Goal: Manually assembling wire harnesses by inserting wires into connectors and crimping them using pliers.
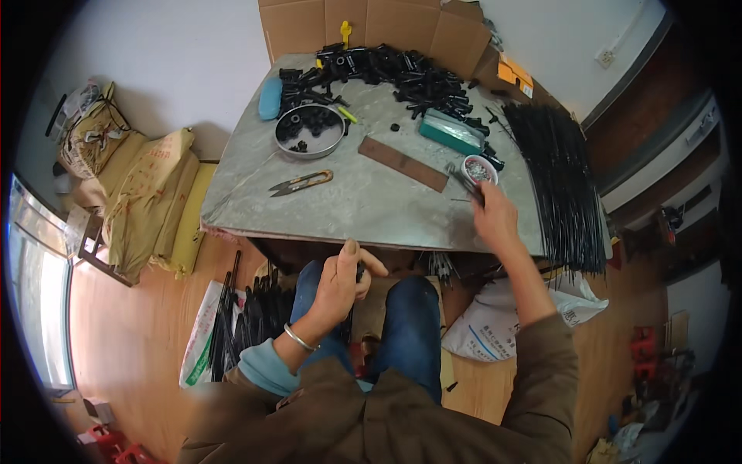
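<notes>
My left hand (344, 280) is held over my lap, just below the table's near edge, closed around a small black part (360, 271). My right hand (492, 213) rests on the grey table (363, 209), its fingers pinching a thin metal tool (462, 179) beside a small round cup of tiny pieces (479, 168). A thick bundle of long black rods (560, 182) lies just right of that hand.
Farther back lie a heap of black plastic parts (402, 73), a round metal tin (310, 130), thread snips (300, 182), a brown strip (403, 163), a green box (452, 130) and a blue case (270, 98). Cardboard (371, 27) stands behind. Sacks (147, 201) and bags of rods (232, 321) sit on the floor.
</notes>
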The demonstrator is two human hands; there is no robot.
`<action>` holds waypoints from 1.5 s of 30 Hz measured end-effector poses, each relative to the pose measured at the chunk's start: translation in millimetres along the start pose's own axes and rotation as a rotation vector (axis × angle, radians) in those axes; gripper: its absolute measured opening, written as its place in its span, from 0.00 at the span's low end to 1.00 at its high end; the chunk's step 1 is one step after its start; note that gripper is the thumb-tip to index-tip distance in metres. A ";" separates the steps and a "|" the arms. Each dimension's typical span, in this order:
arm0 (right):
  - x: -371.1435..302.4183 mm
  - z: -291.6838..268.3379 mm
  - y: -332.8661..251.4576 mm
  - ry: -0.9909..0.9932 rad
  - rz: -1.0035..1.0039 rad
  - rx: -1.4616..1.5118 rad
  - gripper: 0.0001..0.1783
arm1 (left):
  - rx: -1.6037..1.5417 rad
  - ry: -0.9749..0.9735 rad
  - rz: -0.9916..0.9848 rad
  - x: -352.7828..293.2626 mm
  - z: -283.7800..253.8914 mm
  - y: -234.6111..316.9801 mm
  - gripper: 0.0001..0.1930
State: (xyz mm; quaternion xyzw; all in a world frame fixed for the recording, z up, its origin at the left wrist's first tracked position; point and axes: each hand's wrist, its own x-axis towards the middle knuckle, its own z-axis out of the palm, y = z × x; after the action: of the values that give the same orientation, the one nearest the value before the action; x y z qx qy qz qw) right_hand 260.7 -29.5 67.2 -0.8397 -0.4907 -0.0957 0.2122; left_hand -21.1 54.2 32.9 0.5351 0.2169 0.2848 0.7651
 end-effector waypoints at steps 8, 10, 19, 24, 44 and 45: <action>89.8 21.2 42.6 -0.176 0.112 -0.147 0.14 | -0.019 0.042 -0.086 8.1 -15.9 -3.1 0.33; 96.3 27.2 37.5 -0.231 0.159 -0.233 0.15 | -0.019 0.046 -0.094 12.1 -18.5 -3.5 0.33; 102.3 18.7 64.1 -0.183 0.235 -0.099 0.12 | -0.037 -0.012 -0.106 17.6 -17.9 -5.5 0.33; 102.0 11.9 70.3 -0.134 0.243 -0.013 0.11 | -0.022 -0.055 -0.103 12.6 -12.1 -2.1 0.33; 93.4 22.9 48.1 -0.228 0.290 -0.193 0.16 | -0.140 -0.165 0.011 -11.9 2.0 5.8 0.38; 94.5 25.1 46.4 -0.227 0.260 -0.249 0.16 | -0.141 -0.160 0.010 -10.7 0.2 5.8 0.38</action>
State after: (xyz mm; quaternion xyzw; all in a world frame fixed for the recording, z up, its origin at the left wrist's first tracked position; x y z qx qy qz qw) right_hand 346.9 36.0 67.5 -0.9210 -0.3834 -0.0321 0.0607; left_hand -30.1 48.4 38.8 0.5020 0.1318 0.2594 0.8145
